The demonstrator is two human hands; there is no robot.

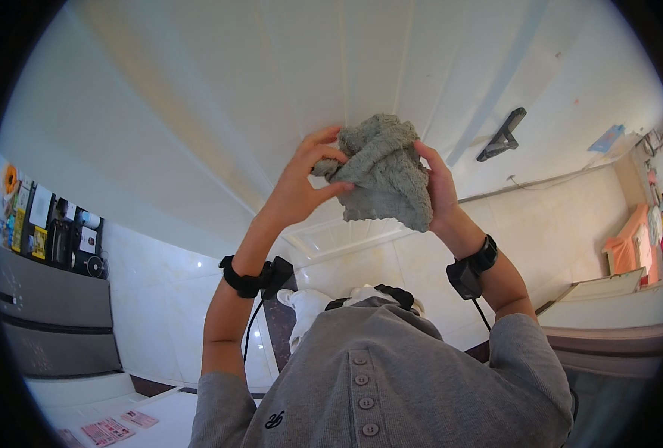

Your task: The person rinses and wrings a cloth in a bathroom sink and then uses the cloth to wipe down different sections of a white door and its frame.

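A crumpled grey-green terry cloth (384,173) is held up between my two hands in front of a white panelled door (292,61). The thumb and fingers of my left hand (300,179) are around a bunched fold at the cloth's left end. On the other side, my right hand (442,182) grips the cloth's right edge, its thumb on top and its other fingers largely hidden behind. Whether the cloth touches the door cannot be told. A black lever door handle (502,135) is on the door, up and right of my right hand.
Pale floor tiles (163,280) lie below. At far left, a grey cabinet (57,302) bears boxes and a small fan (94,266). A white furniture piece (617,305) and orange cloth (628,246) are at right. Black devices with cables (278,277) are strapped to both wrists.
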